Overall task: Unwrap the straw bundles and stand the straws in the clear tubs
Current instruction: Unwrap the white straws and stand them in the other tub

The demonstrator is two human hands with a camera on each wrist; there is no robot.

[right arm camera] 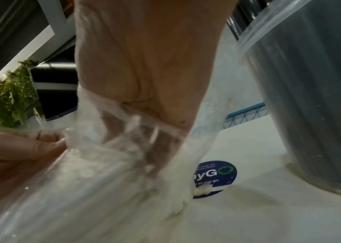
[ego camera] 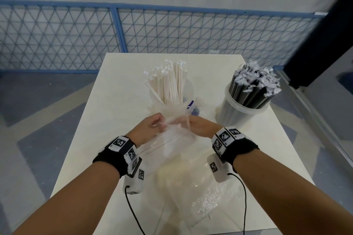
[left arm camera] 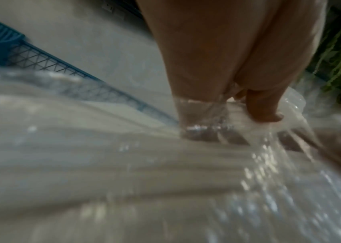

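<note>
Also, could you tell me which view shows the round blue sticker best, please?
The right wrist view: the blue sticker is close, its lettering partly legible, its left edge behind the plastic wrapper. The head view shows only a sliver; the left wrist view, nothing.

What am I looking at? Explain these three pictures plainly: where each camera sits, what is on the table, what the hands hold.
No machine here: a person works with bare hands. The wide picture comes from a camera on the head; the other two come from cameras strapped to each wrist, looking along the fingers. On the white table stand a clear tub of white straws and a second tub of black straws. The left hand and right hand both pinch the clear wrap of a straw bundle.
</note>
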